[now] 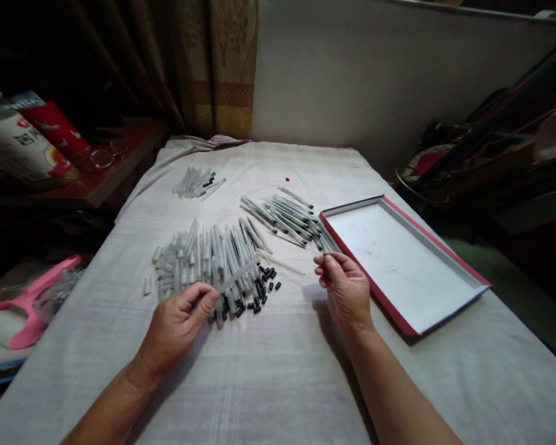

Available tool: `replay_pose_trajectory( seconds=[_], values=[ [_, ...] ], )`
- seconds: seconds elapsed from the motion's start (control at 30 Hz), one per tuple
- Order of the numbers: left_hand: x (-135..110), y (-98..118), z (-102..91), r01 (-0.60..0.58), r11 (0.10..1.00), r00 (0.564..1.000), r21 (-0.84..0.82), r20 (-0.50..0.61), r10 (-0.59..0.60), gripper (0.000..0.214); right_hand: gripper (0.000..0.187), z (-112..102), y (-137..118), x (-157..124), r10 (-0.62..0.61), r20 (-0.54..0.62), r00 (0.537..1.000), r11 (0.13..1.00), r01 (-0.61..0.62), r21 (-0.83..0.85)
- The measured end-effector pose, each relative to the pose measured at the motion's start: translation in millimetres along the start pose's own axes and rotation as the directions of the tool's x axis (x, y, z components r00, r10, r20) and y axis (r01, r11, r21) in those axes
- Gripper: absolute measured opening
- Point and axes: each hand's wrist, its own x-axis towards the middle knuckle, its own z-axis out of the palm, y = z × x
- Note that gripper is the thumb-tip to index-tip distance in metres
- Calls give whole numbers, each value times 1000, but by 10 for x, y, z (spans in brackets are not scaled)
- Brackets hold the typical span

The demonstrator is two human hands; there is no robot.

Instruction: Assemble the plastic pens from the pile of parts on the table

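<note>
My left hand [178,321] is closed in a pinch on a translucent pen barrel [238,276], which points up and to the right. Beneath that barrel lies a heap of clear pen barrels and caps [208,247], with small black plugs [259,290] scattered at its right side. My right hand [343,284] has thumb and fingers pressed together, holding something small and pale that I cannot make out. Just beyond it is a pile of thin pen refills [287,217] with dark ends. A single pale refill [280,262] lies between the heap and my right hand.
A shallow pink-edged box lid [398,259] rests on the cloth-covered table [259,383] at right. Farther back are a small pile of pen parts [194,182] and a red cap [288,179]. Pink-handled tape dispenser [32,303], jar [23,148] and glasses [102,157] stand left.
</note>
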Motion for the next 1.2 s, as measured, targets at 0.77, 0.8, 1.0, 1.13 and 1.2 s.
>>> replay_pose_trajectory(
  seconds=[0.77,0.8,1.0,1.13,1.2],
  values=[
    [-101,56,203,-376,906,926,196,104,362,29,43,260,27,-425,400,517,757,915,-303,-265],
    [-99,65,199,-377,899,926,223,106,362,31,43,270,23,-435,406,506,761,913,-320,-252],
    [-45,79,-7,-158,986,946,62,294,133,55,41,122,-63,-241,281,505,816,959,-215,-186],
    [-4,-21,-142,113,982,973,-149,215,-79,60,34,-35,-76,-27,-11,263,965,997,31,-75],
    [20,-64,-147,54,997,999,-53,3,-54,53,27,-44,-11,-16,-90,284,954,970,149,-194]
  ],
)
